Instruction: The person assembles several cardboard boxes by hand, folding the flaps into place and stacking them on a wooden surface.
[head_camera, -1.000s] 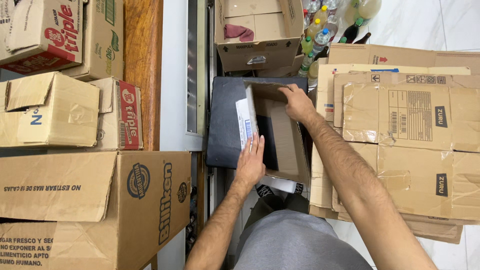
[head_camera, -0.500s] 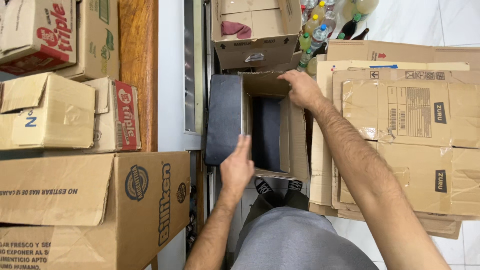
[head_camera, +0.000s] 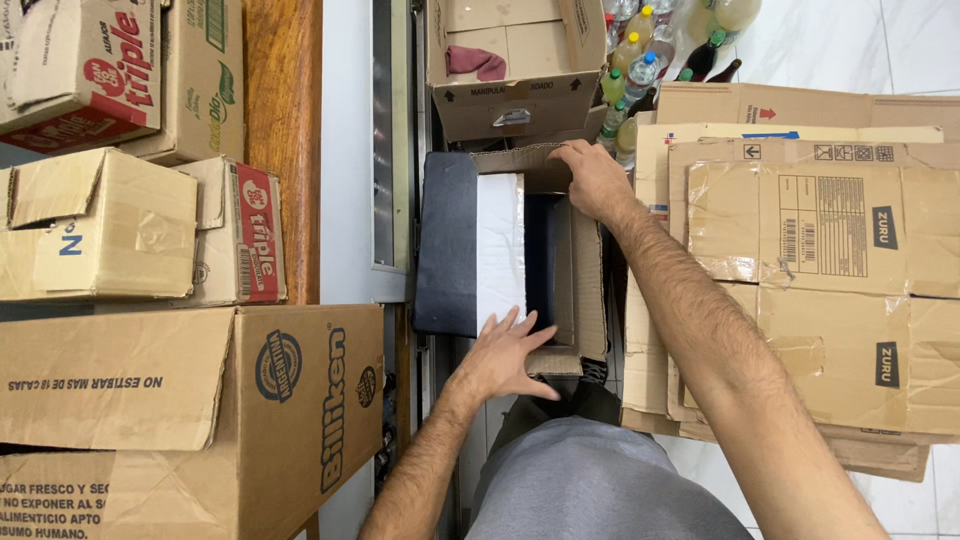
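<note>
Box (head_camera: 580, 290), open and brown, lies between our hands, with a white sheet (head_camera: 500, 250) inside. Our left hand (head_camera: 505, 355) rests with spread fingers on its near edge; our right hand (head_camera: 592, 175) holds the far flap. Flattened cartons (head_camera: 820, 270) stand just beside it.

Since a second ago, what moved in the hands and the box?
The box has turned: its white side now faces up on the left, by the dark panel. The left hand slid down to the box's near edge. The right hand stays on the far edge. Stacked cartons unchanged.
</note>
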